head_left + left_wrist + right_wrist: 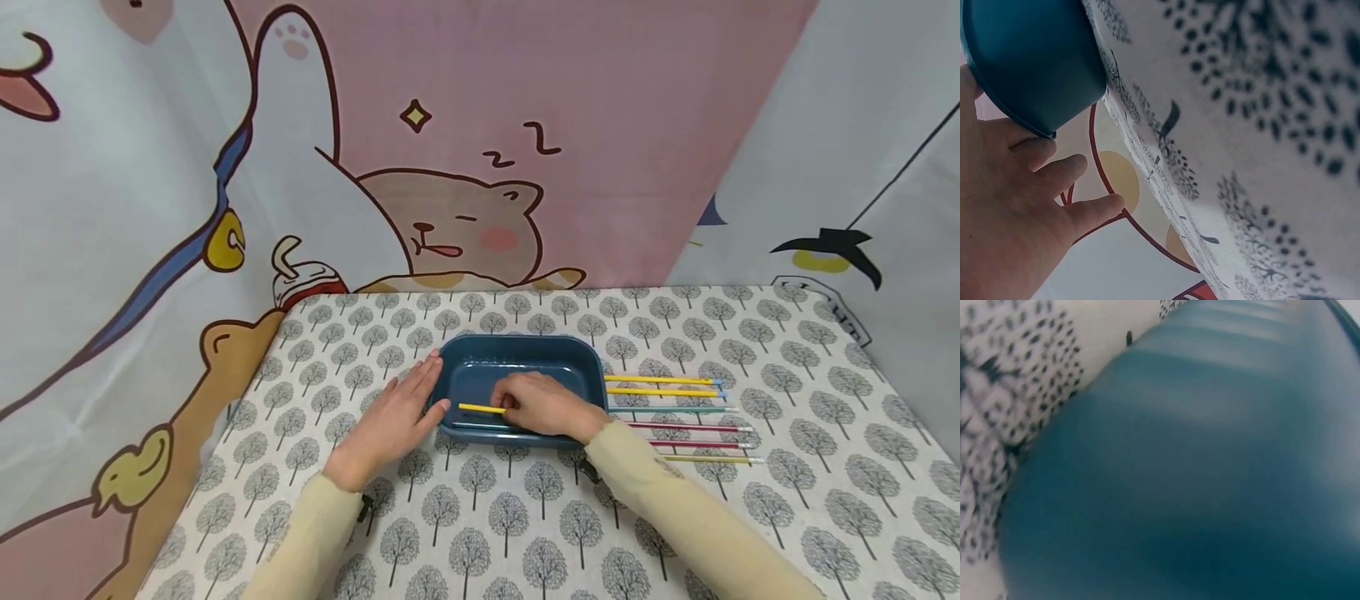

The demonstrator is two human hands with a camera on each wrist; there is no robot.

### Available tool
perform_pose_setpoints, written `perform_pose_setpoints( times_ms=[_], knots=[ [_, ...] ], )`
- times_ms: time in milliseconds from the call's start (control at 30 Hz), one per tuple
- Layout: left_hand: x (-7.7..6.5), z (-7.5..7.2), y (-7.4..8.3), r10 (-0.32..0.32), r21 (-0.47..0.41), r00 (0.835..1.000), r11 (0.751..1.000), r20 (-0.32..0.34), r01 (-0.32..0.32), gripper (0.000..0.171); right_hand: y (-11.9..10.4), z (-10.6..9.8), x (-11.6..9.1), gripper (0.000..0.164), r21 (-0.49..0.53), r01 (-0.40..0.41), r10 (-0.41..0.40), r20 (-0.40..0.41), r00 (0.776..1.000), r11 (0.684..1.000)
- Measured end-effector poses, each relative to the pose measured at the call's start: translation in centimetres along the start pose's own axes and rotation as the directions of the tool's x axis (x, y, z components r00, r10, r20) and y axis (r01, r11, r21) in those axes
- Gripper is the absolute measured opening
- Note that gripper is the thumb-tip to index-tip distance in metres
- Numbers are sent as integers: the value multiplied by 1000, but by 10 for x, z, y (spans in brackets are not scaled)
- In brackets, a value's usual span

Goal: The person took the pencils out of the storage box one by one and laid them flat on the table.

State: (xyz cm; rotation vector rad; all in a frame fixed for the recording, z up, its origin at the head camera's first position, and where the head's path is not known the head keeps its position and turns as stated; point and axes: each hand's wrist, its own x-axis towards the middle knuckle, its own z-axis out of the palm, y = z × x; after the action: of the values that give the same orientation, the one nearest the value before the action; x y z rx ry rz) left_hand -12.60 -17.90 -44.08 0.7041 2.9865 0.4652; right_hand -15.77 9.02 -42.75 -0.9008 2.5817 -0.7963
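A deep blue rectangular dish point(525, 344) stands on the cloth in the head view. Over its inside, my right hand point(542, 404) pinches a yellow pencil point(480, 408) that points left. A dark pencil point(480, 426) lies inside along the near wall, partly covered by that hand. My left hand point(397, 412) rests at the dish's left end, fingers extended, with fingertips right at the rim. The left wrist view has this hand point(1016, 194) against the dish's outer side point(1035, 56). In the right wrist view the dish wall point(1197, 456) fills most of the picture and hides the hand.
To the dish's right lie several pencils in a row: yellow ones point(660, 380), a teal one point(675, 409), dark red ones point(697, 427) and an olive-gold one point(712, 459). A tree-print cloth point(480, 533) covers the table. A cartoon-printed curtain point(600, 108) hangs behind.
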Motion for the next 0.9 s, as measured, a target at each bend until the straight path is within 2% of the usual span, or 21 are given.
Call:
perform_pose_setpoints(
  times_ms=[400, 667, 900],
  knots=[
    [0, 2, -1, -4, -7, 1000, 1000, 4, 4, 71, 3, -14, -24, 19, -34, 4, -9, -165, 986, 999],
    [1, 0, 0, 1, -7, 1000, 1000, -13, -1, 69, -1, -24, -37, 19, -108, 48, -78, -291, 954, 993],
    [0, -1, 1, 2, -8, 1000, 1000, 3, -2, 70, -8, -29, -49, 20, -137, 107, -149, -348, 926, 985]
  ],
)
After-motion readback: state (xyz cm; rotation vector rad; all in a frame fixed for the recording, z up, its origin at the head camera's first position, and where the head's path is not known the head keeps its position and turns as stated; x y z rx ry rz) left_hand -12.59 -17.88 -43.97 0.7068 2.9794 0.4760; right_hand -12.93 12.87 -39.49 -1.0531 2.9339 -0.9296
